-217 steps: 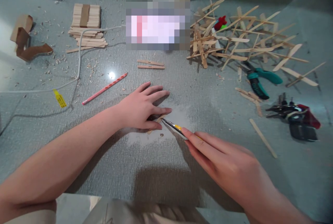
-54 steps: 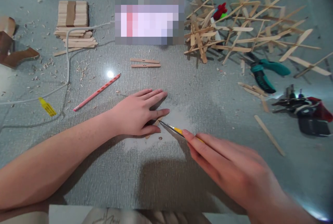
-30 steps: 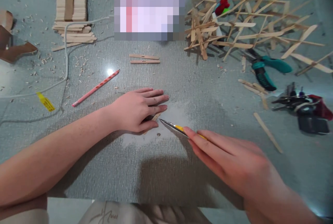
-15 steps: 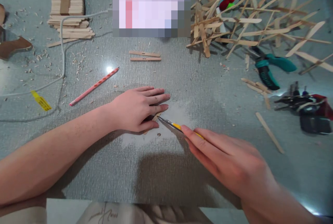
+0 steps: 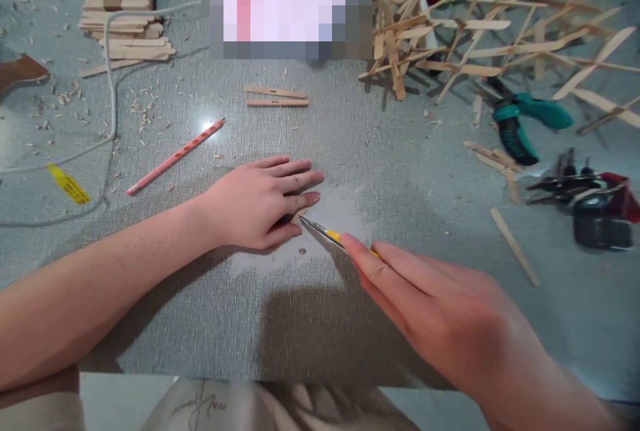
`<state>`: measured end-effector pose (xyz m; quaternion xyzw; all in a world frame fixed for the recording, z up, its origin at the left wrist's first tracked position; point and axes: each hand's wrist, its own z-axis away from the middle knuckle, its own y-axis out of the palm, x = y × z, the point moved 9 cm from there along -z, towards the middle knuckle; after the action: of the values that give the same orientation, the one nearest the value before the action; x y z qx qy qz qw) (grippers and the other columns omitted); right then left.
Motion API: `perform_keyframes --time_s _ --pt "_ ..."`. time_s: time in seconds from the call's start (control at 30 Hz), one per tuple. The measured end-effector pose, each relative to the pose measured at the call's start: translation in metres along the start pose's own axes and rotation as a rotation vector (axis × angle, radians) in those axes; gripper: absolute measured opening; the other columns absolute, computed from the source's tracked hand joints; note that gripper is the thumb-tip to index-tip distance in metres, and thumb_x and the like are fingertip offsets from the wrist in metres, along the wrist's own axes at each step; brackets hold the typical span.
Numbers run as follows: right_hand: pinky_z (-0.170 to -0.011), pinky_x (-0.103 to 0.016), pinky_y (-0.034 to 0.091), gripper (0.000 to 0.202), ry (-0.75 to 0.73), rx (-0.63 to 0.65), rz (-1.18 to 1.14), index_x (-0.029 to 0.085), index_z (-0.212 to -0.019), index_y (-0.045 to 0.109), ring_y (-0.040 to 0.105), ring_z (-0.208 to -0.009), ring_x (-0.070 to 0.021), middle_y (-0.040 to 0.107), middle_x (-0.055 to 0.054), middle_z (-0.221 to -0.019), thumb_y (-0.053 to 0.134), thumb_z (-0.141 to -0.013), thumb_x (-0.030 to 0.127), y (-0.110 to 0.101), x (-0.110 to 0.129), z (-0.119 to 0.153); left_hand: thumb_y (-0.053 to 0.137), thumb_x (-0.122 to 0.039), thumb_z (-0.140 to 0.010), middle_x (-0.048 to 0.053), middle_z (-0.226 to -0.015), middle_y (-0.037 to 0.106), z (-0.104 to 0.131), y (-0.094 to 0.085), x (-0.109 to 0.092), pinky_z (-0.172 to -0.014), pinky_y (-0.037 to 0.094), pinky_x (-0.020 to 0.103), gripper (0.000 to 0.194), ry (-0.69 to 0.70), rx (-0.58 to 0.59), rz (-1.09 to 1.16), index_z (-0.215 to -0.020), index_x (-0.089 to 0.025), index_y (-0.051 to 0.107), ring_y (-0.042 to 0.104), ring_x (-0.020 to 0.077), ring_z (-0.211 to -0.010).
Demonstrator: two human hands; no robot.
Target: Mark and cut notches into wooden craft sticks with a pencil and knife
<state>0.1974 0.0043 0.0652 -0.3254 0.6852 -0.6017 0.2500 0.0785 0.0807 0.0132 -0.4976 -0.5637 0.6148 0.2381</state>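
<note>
My left hand (image 5: 260, 201) lies flat on the grey mat, fingers spread, pressing down a small wooden stick (image 5: 299, 215) whose tip shows between index finger and thumb. My right hand (image 5: 440, 311) grips a yellow craft knife (image 5: 325, 235). Its blade tip touches the stick's end right beside my left fingertips. Most of the stick is hidden under my left hand. A small round chip (image 5: 302, 251) lies just below the blade.
Two notched sticks (image 5: 276, 97) and a pink pencil (image 5: 175, 157) lie beyond my left hand. A stick stack (image 5: 123, 11) with a white cable sits far left. A tangled stick structure (image 5: 480, 31), teal pliers (image 5: 517, 127), loose sticks (image 5: 514, 246) and a dark tool (image 5: 595, 211) fill the right.
The view has tilted slightly down, so objects sit higher in frame. The knife tip has crept closer against the stick's end. My left hand stays pressed on the stick.
</note>
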Motion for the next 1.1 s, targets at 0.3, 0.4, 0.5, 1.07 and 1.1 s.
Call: perform_keyframes --time_s 0.3,0.4,0.5,1.07,1.1 --pt "-0.058 -0.03 0.043 0.046 0.035 -0.01 -0.08 0.012 -0.14 0.056 0.062 -0.062 -0.0134 0.074 -0.006 -0.095 0.058 -0.094 0.004 0.003 -0.01 0.012 0.052 -0.041 -0.097 0.012 -0.154 0.049 0.003 0.002 0.003 -0.12 0.037 0.051 0.049 -0.014 0.018 0.022 -0.137 -0.015 0.061 0.046 0.0335 -0.143" --pt "-0.062 -0.029 0.046 0.049 0.052 -0.025 -0.125 0.015 -0.142 0.054 0.065 -0.066 -0.013 0.074 -0.006 -0.1 0.063 -0.094 0.009 0.006 -0.014 0.016 0.051 -0.042 -0.098 0.012 -0.154 0.049 0.004 0.002 0.002 -0.12 0.037 0.051 0.049 -0.009 0.019 0.015 -0.137 -0.015 0.061 0.046 0.0334 -0.143" --pt "-0.064 -0.027 0.047 0.054 0.069 -0.039 -0.144 0.018 -0.146 0.051 0.067 -0.07 -0.0125 0.074 -0.005 -0.102 0.065 -0.094 0.01 0.006 -0.015 0.017 0.051 -0.042 -0.098 0.012 -0.154 0.05 0.003 0.003 0.002 -0.12 0.037 0.05 0.049 -0.005 0.021 0.01 -0.137 -0.015 0.061 0.046 0.0334 -0.143" --pt "-0.067 -0.027 0.045 0.045 0.07 -0.045 -0.099 0.017 -0.137 0.059 0.064 -0.069 -0.0104 0.072 -0.002 -0.097 0.068 -0.093 0.012 0.008 -0.01 0.013 0.054 -0.041 -0.096 0.013 -0.152 0.051 0.002 0.003 0.002 -0.12 0.036 0.05 0.049 -0.005 0.008 0.025 -0.136 -0.014 0.061 0.046 0.0334 -0.143" --pt "-0.067 -0.027 0.045 0.045 0.07 -0.042 -0.093 0.017 -0.137 0.059 0.064 -0.069 -0.0104 0.072 -0.003 -0.098 0.068 -0.093 0.012 0.008 -0.01 0.012 0.054 -0.041 -0.096 0.013 -0.152 0.051 0.002 0.003 0.002 -0.12 0.036 0.05 0.049 -0.005 0.006 0.026 -0.136 -0.014 0.062 0.046 0.0333 -0.143"
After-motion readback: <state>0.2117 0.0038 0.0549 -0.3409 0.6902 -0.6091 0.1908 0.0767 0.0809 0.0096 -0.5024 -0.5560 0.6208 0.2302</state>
